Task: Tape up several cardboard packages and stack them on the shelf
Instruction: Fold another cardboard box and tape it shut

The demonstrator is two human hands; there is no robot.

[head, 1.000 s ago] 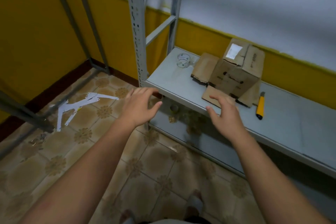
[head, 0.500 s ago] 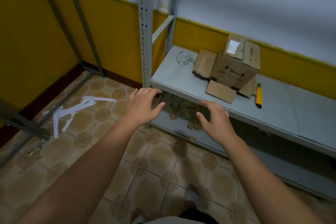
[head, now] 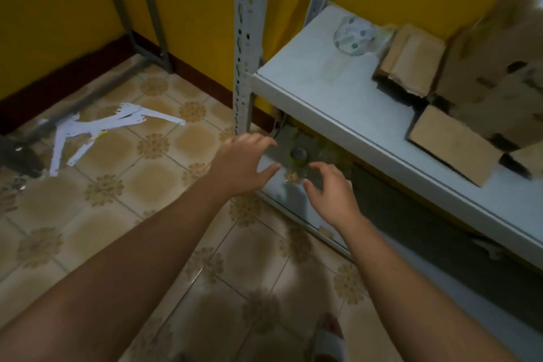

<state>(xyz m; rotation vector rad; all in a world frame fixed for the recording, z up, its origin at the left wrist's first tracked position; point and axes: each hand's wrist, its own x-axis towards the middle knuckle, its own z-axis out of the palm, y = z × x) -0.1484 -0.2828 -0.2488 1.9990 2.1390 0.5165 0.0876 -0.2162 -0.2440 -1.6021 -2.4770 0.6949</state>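
Tiled floor (head: 164, 185), yellow wall (head: 58, 9), grey metal shelf (head: 323, 91) in the corner. Cardboard box (head: 493, 47) sits on the shelf's upper board, flaps splayed flat. It's unsealed, so probably parked there for taping. Clear tape roll (head: 354, 37) is on the same board by the shelf's corner post (head: 245, 38), handy for that. Left hand (head: 238, 161) and right hand (head: 332, 194) are both empty, fingers spread, hovering at the shelf's front below that board, clear of box and tape. Likely mid-reach, target unclear.

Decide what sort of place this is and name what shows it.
Likely a storeroom: a metal shelf holds a cardboard box and a tape roll; white strips lie on the tiled floor.
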